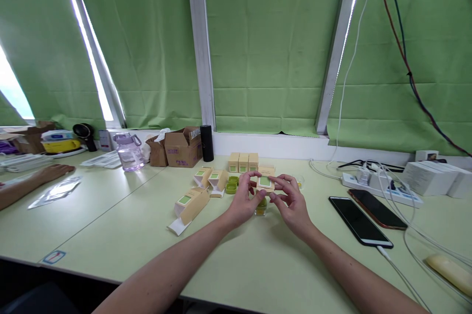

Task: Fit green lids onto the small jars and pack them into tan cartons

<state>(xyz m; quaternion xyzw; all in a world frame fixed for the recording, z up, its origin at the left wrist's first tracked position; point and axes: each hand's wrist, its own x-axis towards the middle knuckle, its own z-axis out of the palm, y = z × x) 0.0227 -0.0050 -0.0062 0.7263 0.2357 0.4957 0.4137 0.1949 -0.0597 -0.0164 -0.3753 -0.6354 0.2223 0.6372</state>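
Between my two hands is a small cream box (265, 183) with a green panel. My left hand (245, 198) pinches its left side and my right hand (291, 201) grips its right side. Just below the box stands a small glass jar (260, 207) with green and yellow on it, partly covered by the box and fingers. Left of my hands lie green plastic pieces (231, 185). Further left are opened cream boxes (193, 204) with flaps out. Behind, three closed cream boxes (243, 162) stand in a row.
Two phones (360, 221) and a power strip (381, 189) with white cables lie at the right. At the back left are a cardboard box (183, 148), a black cylinder (207, 143) and a purple bottle (129, 152). Another person's hand (55, 172) rests far left.
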